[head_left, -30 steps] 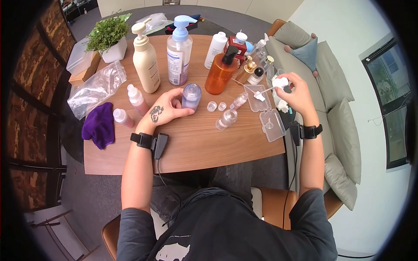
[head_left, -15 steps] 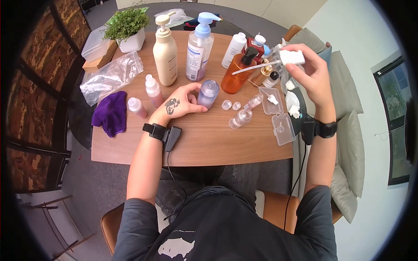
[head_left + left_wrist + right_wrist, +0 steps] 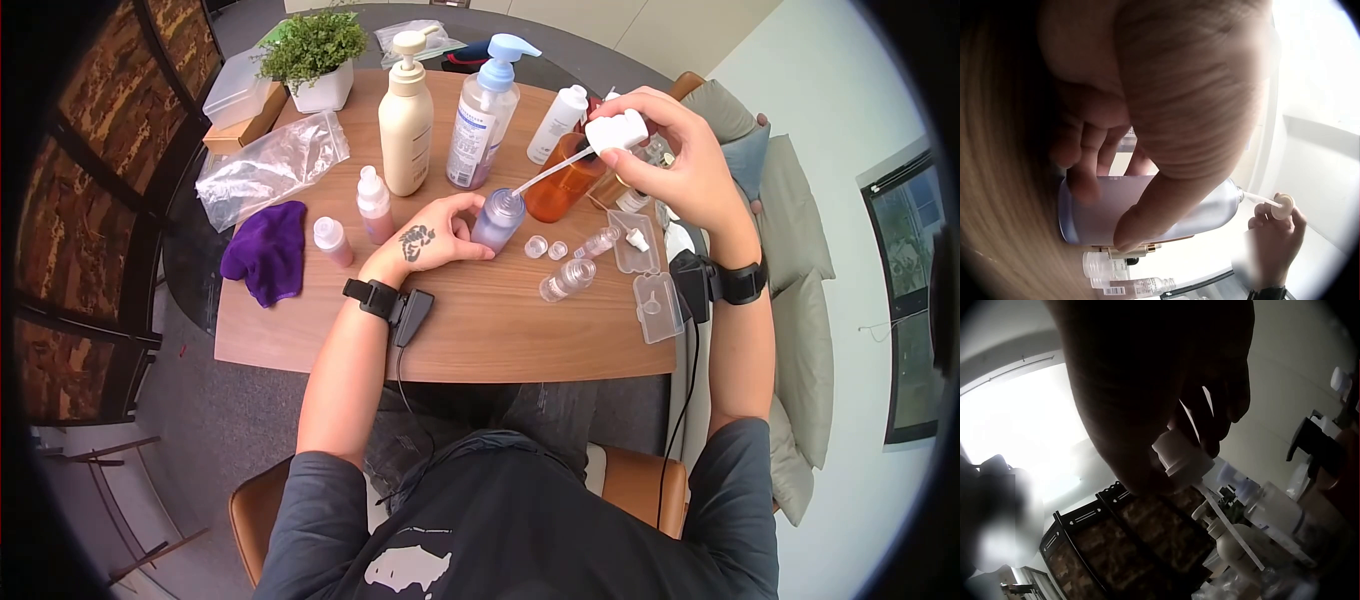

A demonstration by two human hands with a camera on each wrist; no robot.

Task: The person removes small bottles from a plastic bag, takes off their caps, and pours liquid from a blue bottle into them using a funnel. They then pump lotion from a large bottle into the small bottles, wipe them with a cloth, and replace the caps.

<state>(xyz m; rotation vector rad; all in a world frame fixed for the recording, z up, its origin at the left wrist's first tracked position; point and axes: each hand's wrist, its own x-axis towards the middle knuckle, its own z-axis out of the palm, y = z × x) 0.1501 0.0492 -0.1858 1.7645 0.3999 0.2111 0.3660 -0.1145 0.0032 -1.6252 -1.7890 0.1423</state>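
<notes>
My left hand [image 3: 437, 238] grips a translucent purple bottle [image 3: 497, 224] standing upright on the table, thumb on one side and fingers round the other. The bottle's neck has no cap on it. Above and to its right, my right hand [image 3: 682, 158] pinches a white pump head [image 3: 617, 131] between thumb and fingers. From the pump head a thin dip tube [image 3: 552, 171] slants down left, its tip at the bottle's mouth. In the left wrist view the tube [image 3: 1259, 198] meets the neck of the purple bottle [image 3: 1210, 209].
An amber pump bottle [image 3: 562, 190] stands just right of the purple one. Behind are a cream pump bottle [image 3: 405, 125] and a blue-topped one [image 3: 482, 125]. Small pink bottles [image 3: 374, 205] and a purple cloth [image 3: 268, 255] lie left; small clear bottles [image 3: 568, 281] and a plastic case [image 3: 657, 308] sit right.
My right hand has lifted the white pump head from the right side and brought it left, with the tube tip to the purple bottle's mouth. My left hand keeps its grip.
</notes>
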